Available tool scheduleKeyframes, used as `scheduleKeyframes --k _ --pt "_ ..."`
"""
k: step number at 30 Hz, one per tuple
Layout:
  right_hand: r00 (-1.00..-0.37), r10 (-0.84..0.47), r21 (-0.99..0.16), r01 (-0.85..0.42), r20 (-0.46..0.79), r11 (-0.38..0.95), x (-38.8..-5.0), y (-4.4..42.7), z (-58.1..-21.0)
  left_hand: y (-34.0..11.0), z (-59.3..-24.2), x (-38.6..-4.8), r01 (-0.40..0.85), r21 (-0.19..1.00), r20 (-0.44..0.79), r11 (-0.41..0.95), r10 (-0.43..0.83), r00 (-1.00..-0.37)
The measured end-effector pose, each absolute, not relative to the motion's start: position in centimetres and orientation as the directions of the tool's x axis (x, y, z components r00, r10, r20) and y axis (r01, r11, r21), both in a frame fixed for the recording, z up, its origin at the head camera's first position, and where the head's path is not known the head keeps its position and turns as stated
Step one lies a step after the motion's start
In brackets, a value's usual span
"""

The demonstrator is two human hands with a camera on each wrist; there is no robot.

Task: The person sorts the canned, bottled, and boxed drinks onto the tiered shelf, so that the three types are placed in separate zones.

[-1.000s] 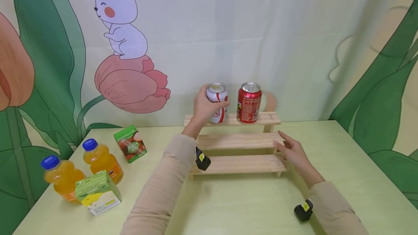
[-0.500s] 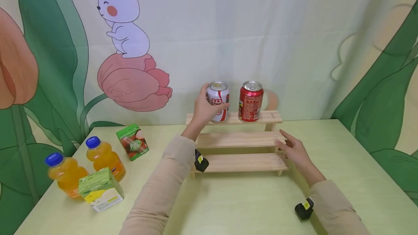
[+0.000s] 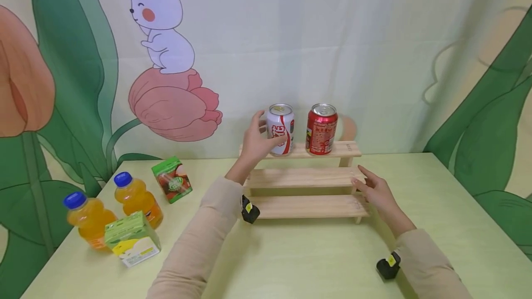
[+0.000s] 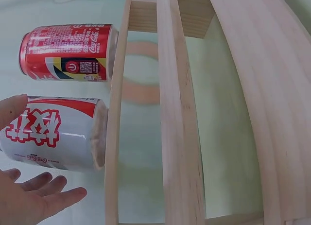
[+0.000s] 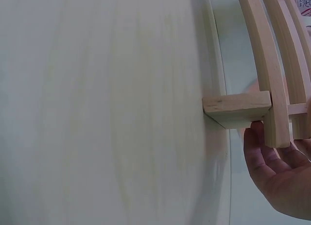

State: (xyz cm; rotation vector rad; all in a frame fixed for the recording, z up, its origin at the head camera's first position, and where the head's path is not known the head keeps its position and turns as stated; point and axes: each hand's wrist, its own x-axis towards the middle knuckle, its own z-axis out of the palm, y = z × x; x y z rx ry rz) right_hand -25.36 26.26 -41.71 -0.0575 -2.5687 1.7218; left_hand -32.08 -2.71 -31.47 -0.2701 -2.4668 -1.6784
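Left hand [image 3: 256,144] around a white can [image 3: 278,123], right hand [image 3: 377,195] on a wooden rack [image 3: 303,178].
The left hand's fingers are spread and loose; a gap shows between them and the white can, but I can't tell if the thumb touches it. The can stands up on the top step, just right of that hand. The right hand grips the end of the middle step, out of 3. A red can [image 3: 322,131] stands past the white can from the left hand, on the top step too. To the left of the left hand, 2 bottles of orange drink [image 3: 139,202], a green-and-yellow box [image 3: 132,240] and a green-and-brown box [image 3: 172,181] are on the desk [image 3: 307,262].
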Motion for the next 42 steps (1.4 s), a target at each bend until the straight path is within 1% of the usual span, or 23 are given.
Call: scheduleKeyframes --k 5,9,15,22,30,37,42 --pt "-0.999 0.046 -0.92 0.003 0.016 0.391 -25.4 26.5 -41.7 -3.0 -31.3 -31.8 0.228 0.911 0.221 0.345 0.06 -0.973" --pt "-0.999 0.045 -0.918 0.008 0.011 0.398 -25.4 26.6 -41.6 -3.5 -31.5 -31.5 0.254 0.909 0.244 0.331 0.073 -0.967" --pt "-0.999 0.044 -0.921 0.013 0.005 0.39 -25.5 26.6 -41.8 -4.4 -31.5 -30.9 0.302 0.886 0.283 0.353 0.104 -0.953" --pt "-0.998 0.069 -0.923 0.03 -0.004 0.383 -25.3 26.6 -41.9 -4.8 -31.0 -30.4 0.302 0.868 0.271 0.394 0.132 -0.953" --pt "-0.999 0.042 -0.921 0.032 -0.017 0.388 -25.2 26.5 -41.6 -5.4 -30.8 -29.6 0.31 0.868 0.276 0.386 0.143 -0.95" --pt "-0.999 0.034 -0.918 0.026 -0.014 0.396 -25.2 26.6 -41.6 -6.1 -31.1 -28.5 0.386 0.838 0.337 0.387 0.19 -0.922" --pt "-0.999 0.034 -0.918 0.016 -0.003 0.396 -25.3 26.5 -41.6 -6.5 -31.6 -27.8 0.413 0.826 0.357 0.384 0.212 -0.91"
